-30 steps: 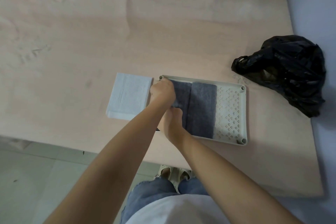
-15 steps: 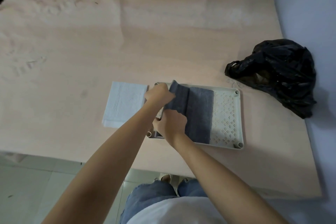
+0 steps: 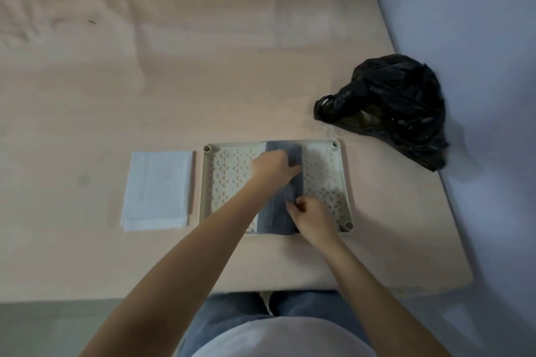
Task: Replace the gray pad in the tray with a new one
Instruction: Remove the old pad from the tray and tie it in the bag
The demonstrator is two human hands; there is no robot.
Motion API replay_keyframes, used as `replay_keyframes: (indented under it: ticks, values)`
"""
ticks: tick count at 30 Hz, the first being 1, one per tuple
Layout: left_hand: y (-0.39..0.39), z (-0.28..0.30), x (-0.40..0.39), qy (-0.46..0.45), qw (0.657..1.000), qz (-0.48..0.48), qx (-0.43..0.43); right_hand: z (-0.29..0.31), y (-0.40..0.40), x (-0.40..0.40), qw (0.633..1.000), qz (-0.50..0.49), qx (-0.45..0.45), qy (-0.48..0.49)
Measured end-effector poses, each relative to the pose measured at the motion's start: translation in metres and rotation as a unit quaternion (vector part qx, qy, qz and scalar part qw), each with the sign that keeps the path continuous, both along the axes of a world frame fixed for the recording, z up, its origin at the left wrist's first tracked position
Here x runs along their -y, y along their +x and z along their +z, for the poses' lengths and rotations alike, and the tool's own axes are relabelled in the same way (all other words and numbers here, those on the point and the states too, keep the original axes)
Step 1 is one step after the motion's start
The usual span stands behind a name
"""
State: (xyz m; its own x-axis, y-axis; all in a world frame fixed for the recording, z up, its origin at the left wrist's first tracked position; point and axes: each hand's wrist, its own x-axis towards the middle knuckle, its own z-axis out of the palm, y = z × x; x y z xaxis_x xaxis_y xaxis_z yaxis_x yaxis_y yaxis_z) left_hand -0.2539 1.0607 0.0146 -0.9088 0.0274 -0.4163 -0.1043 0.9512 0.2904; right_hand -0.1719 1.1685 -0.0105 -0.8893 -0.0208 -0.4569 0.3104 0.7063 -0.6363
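A cream perforated tray (image 3: 226, 174) lies on the pink table. In its middle the gray pad (image 3: 277, 214) is folded into a narrow strip running front to back. My left hand (image 3: 272, 168) presses on the strip's far half, fingers gripping its folded edge. My right hand (image 3: 311, 217) pinches the strip's right edge near the tray's front rim. Bare perforated floor shows on both sides of the strip. A white folded pad (image 3: 158, 190) lies flat just left of the tray.
A crumpled black plastic bag (image 3: 391, 107) sits at the back right, near the blue wall (image 3: 478, 66). The table's front edge (image 3: 203, 294) runs close below the tray, with my legs behind it. Clutter lies beyond the far edge.
Both hands have folded the gray pad over from the left toward the middle. The tray's left floor is now uncovered and the pad is a narrower strip.
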Motion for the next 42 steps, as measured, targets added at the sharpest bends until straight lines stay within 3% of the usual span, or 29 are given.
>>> replay_keyframes:
  ticks: [3,6,10,14,16,20,23,26,42]
  values:
    - [0.009,-0.008,0.008,-0.003,0.989,-0.075,-0.129,-0.010,-0.006,-0.012,1.000,-0.015,-0.016,-0.014]
    - [0.024,-0.028,0.022,-0.016,0.950,-0.161,-0.266,-0.017,-0.010,-0.019,0.999,-0.024,-0.022,-0.001]
    - [0.038,-0.056,0.029,-0.090,0.954,-0.234,-0.164,-0.022,-0.011,-0.023,0.999,-0.021,-0.019,0.025]
    - [0.039,-0.070,0.027,-0.108,0.949,-0.244,-0.167,-0.021,-0.010,-0.026,0.998,-0.011,-0.024,0.056]
    - [0.038,-0.072,0.027,-0.101,0.948,-0.246,-0.177,-0.020,-0.010,-0.030,0.991,0.026,-0.077,0.103]
    - [0.039,-0.071,0.028,-0.069,0.950,-0.242,-0.184,-0.020,-0.026,-0.032,0.931,0.173,-0.248,0.204]
    - [0.039,-0.071,0.028,-0.052,0.952,-0.239,-0.187,-0.026,-0.051,-0.024,0.890,0.301,-0.230,0.254]
    - [0.041,-0.071,0.029,-0.047,0.953,-0.232,-0.191,-0.035,-0.062,-0.021,0.853,0.352,-0.213,0.322]
    - [0.045,-0.075,0.034,-0.013,0.974,-0.142,-0.178,-0.054,-0.062,-0.021,0.854,0.341,-0.221,0.326]
